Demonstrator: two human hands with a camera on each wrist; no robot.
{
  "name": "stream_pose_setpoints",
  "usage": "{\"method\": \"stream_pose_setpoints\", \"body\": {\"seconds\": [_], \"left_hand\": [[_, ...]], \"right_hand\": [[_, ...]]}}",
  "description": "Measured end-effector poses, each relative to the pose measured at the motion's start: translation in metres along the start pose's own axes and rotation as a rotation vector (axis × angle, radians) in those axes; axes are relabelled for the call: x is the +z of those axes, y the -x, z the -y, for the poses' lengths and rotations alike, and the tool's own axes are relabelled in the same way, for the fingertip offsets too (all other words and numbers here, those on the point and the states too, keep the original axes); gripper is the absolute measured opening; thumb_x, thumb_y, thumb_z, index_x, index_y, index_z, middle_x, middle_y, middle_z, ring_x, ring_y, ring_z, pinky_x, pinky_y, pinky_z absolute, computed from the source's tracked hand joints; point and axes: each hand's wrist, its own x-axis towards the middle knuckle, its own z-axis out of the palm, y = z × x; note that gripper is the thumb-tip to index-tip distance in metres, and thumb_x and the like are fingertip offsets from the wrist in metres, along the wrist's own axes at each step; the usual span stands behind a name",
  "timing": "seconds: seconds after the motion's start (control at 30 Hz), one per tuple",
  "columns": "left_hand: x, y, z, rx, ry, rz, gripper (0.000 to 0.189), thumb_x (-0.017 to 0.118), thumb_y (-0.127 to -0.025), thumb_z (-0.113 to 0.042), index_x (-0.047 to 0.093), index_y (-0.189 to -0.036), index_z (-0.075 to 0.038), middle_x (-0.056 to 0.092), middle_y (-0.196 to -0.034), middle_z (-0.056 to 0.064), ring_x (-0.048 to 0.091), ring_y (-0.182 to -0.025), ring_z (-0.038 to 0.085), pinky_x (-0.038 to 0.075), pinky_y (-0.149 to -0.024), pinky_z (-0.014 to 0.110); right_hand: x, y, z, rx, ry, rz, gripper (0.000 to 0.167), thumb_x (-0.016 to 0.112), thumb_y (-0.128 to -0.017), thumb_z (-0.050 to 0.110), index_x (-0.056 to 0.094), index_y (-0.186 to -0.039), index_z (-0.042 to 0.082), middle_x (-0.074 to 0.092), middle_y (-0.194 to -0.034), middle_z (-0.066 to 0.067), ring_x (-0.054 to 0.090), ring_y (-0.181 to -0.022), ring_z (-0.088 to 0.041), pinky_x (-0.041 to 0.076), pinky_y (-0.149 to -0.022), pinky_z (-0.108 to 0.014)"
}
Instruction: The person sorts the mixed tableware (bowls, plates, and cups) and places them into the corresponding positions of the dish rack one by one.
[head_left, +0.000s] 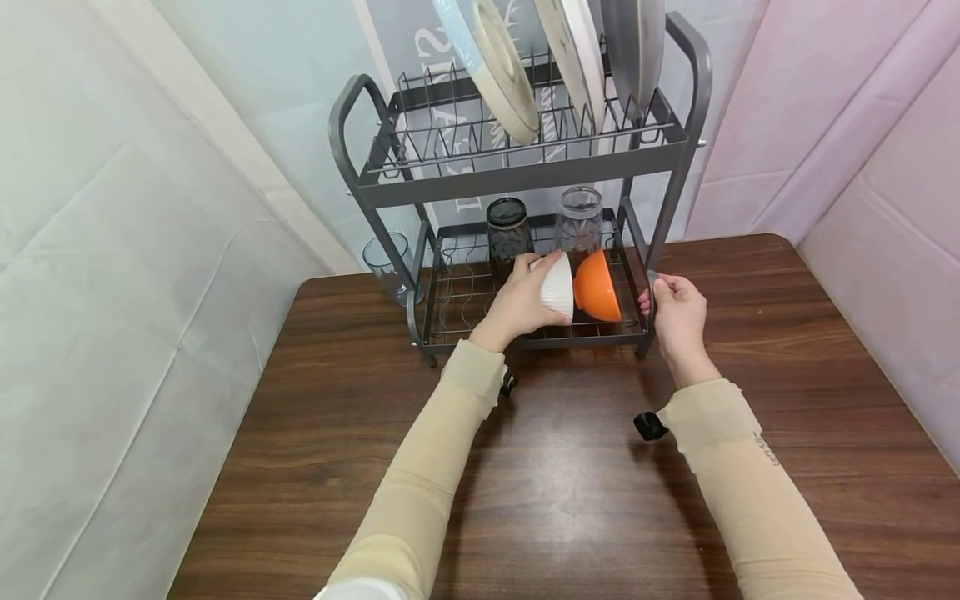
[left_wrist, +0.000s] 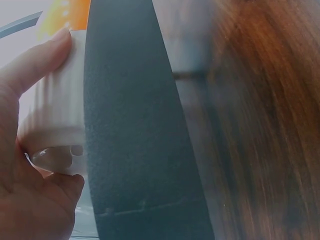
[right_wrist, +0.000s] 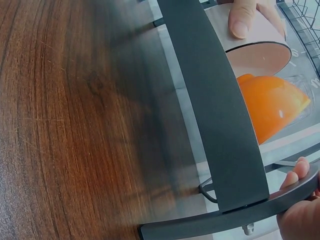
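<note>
On the lower shelf of a dark metal dish rack (head_left: 525, 179), my left hand (head_left: 519, 302) grips a white ribbed bowl (head_left: 558, 290), thumb on the near side and fingers over the top. The bowl lies on its side, its mouth turned right toward an orange bowl (head_left: 597, 287) tipped on its side too. In the right wrist view the white bowl (right_wrist: 260, 55) shows a dark rim line. My right hand (head_left: 679, 317) holds the rack's right front leg between thumb and fingers. The rack's front bar (left_wrist: 135, 120) hides part of the white bowl in the left wrist view.
Behind the bowls stand a dark glass (head_left: 508, 229) and a clear glass (head_left: 580, 217), both upside down. Another clear glass (head_left: 390, 262) is by the rack's left leg. Several plates (head_left: 573, 62) lean in the top tier. The rack stands on a wooden table (head_left: 555, 483) near the wall.
</note>
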Motion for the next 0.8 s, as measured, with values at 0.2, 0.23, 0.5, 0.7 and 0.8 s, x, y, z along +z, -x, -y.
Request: {"method": "stream_pose_setpoints", "body": {"seconds": [0.2, 0.23, 0.5, 0.7, 0.8], "left_hand": [[-0.001, 0.0, 0.0, 0.012, 0.021, 0.002, 0.106, 0.084, -0.061, -0.042, 0.021, -0.146, -0.035, 0.025, -0.146, 0.008, 0.047, -0.116, 0.022, 0.046, -0.093, 0.036], [-0.001, 0.0, 0.0, 0.014, 0.025, 0.0, 0.106, 0.084, -0.062, -0.042, 0.021, -0.147, -0.035, 0.025, -0.146, 0.008, 0.046, -0.117, 0.021, 0.046, -0.093, 0.036], [0.004, 0.006, 0.005, 0.032, 0.049, -0.022, 0.109, 0.08, -0.066, -0.044, 0.011, -0.149, -0.031, 0.018, -0.152, 0.005, 0.03, -0.135, 0.023, 0.038, -0.104, 0.04], [0.008, 0.012, 0.008, 0.011, 0.079, -0.024, 0.112, 0.076, -0.071, -0.045, -0.003, -0.148, -0.034, 0.005, -0.155, 0.003, 0.017, -0.141, 0.026, 0.035, -0.106, 0.045], [0.009, 0.015, 0.008, 0.018, 0.085, -0.041, 0.11, 0.075, -0.072, -0.047, -0.003, -0.148, -0.034, 0.003, -0.155, 0.005, 0.016, -0.141, 0.028, 0.035, -0.106, 0.047]], "right_hand": [[0.0, 0.001, 0.002, 0.003, 0.004, -0.001, 0.011, 0.045, -0.096, 0.01, 0.054, -0.09, 0.012, 0.057, -0.06, 0.006, 0.053, -0.054, -0.004, 0.047, -0.053, -0.013], [0.0, 0.001, 0.002, 0.004, 0.009, 0.0, 0.011, 0.045, -0.096, 0.01, 0.054, -0.09, 0.012, 0.057, -0.061, 0.006, 0.053, -0.054, -0.004, 0.047, -0.054, -0.013], [-0.001, 0.002, 0.002, 0.021, -0.001, -0.002, 0.011, 0.045, -0.096, 0.011, 0.054, -0.09, 0.012, 0.057, -0.062, 0.005, 0.053, -0.055, -0.004, 0.048, -0.054, -0.013], [0.0, -0.001, -0.002, -0.012, 0.019, -0.001, 0.011, 0.045, -0.096, 0.009, 0.054, -0.09, 0.012, 0.057, -0.059, 0.006, 0.052, -0.052, -0.004, 0.046, -0.052, -0.013], [0.0, -0.002, -0.002, -0.009, 0.027, -0.009, 0.011, 0.045, -0.096, 0.01, 0.054, -0.09, 0.013, 0.057, -0.058, 0.007, 0.052, -0.051, -0.004, 0.046, -0.052, -0.013]]}}
